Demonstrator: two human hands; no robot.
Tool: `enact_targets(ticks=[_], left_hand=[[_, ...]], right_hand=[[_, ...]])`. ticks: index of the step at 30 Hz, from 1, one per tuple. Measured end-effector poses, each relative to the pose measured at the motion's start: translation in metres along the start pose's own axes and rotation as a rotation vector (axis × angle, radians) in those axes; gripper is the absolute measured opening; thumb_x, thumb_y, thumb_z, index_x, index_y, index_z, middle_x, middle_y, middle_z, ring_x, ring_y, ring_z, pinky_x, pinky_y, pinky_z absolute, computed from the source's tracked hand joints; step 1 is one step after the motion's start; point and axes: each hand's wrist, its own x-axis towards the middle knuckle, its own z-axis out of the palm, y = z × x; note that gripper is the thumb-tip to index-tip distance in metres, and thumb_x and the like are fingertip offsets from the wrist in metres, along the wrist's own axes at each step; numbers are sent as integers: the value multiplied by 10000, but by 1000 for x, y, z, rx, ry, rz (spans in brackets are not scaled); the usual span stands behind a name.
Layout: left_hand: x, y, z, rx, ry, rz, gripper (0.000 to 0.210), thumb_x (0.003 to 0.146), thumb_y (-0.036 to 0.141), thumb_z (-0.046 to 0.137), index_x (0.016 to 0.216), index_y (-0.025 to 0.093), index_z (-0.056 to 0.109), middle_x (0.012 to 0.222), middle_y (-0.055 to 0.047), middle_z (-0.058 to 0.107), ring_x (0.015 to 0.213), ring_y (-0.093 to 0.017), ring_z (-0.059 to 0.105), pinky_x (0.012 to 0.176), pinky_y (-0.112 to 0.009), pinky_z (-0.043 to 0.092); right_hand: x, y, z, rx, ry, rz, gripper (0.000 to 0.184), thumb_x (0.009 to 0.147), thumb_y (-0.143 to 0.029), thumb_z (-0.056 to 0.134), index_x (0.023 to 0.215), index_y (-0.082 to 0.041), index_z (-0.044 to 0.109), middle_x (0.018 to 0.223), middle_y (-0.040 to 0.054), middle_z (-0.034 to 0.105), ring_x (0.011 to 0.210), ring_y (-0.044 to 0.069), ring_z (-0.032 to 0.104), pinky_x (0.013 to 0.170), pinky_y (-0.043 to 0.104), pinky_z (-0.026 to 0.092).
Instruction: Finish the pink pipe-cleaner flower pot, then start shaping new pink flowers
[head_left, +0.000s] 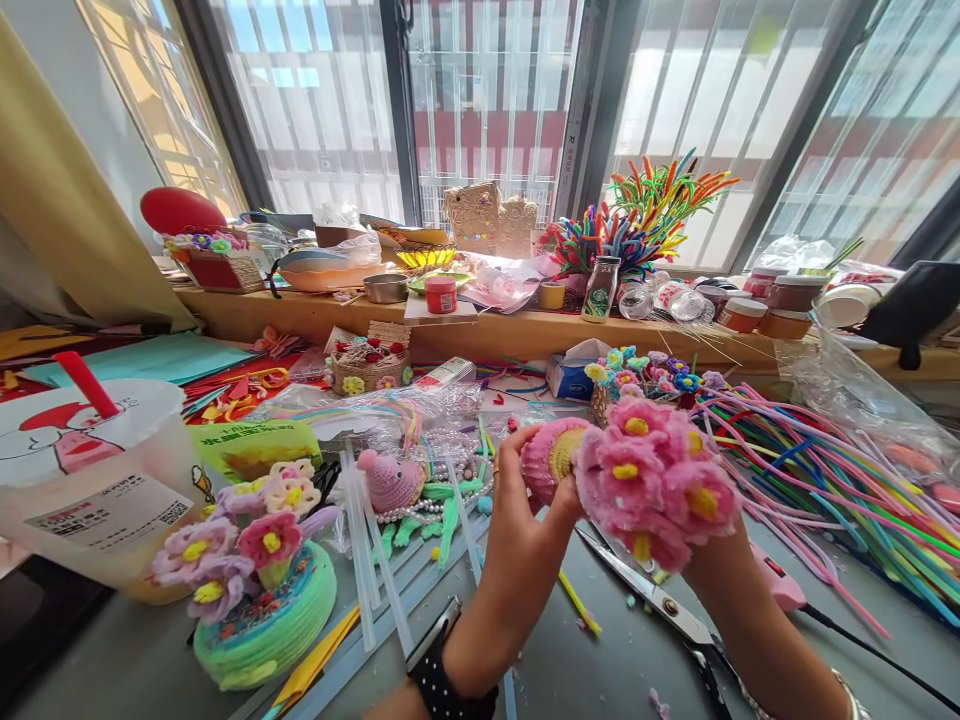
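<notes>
My left hand is closed around a small pink pot with a yellow knitted-looking top, tilted to the right. Right against that top is a bunch of fuzzy pink flowers with yellow centres; whether it is fixed to the pot I cannot tell. My right hand is behind the flowers, its fingers hidden by them. Below lie open-bladed scissors and a yellow fuzzy stem. To the left sits a pink crocheted piece with a pompom, among clear glue sticks.
At left stand a large drink cup with a red straw and a green round base bearing lilac and pink flowers. Loose pipe cleaners spread at right, near a pink glue-gun-like tool with a black cord. Jars line the sill.
</notes>
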Motion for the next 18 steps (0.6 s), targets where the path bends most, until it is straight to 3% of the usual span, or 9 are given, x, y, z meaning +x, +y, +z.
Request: enact_targets(ticks=[3, 6, 9, 12, 14, 18], left_hand=[[5, 1, -1, -128, -64, -161, 491, 716, 423, 588, 1122, 193, 436, 1138, -101, 545, 1032, -261, 528, 870, -367, 421], [7, 5, -1, -267, -141, -319, 444, 764, 427, 530, 1120, 169, 471, 1141, -111, 557, 1050, -266, 525, 835, -372, 453], [8, 10, -1, -305, -155, -350, 384, 788, 390, 511, 1095, 160, 512, 1147, -101, 572, 1071, -249, 519, 853, -354, 450], [8, 11, -2, -295, -141, -360, 364, 791, 351, 518, 1108, 173, 517, 1145, -90, 586, 1050, -235, 536, 831, -339, 465], [10, 11, -3, -293, -119, -377, 371, 782, 336, 532, 1115, 173, 525, 1137, -88, 594, 1029, -226, 549, 802, -317, 476], [13, 12, -5, -372, -73, -398, 359, 771, 279, 537, 1110, 162, 544, 1141, -88, 587, 933, -190, 580, 747, -284, 495]], right_hand=[[0, -13, 3, 218, 44, 55, 216, 752, -338, 562, 922, -211, 605, 867, 54, 637, 814, 208, 601, 679, 296, 510], [1, -21, 3, 443, 11, 133, 142, 711, -322, 635, 773, -200, 600, 811, 24, 591, 779, 169, 581, 680, 269, 499], [4, -26, -3, 455, -36, 124, 147, 702, -334, 653, 724, -197, 605, 820, 19, 569, 772, 145, 563, 683, 252, 493], [4, -29, -22, 394, -91, 88, 173, 704, -372, 644, 762, -209, 638, 894, 36, 588, 861, 166, 565, 705, 255, 492], [4, -30, -40, 285, -69, 141, 220, 703, -409, 631, 821, -224, 640, 906, 36, 619, 842, 170, 584, 677, 256, 489], [0, -13, -78, -148, 8, 316, 318, 689, -505, 572, 822, -226, 648, 797, 35, 667, 691, 183, 603, 606, 291, 458]])
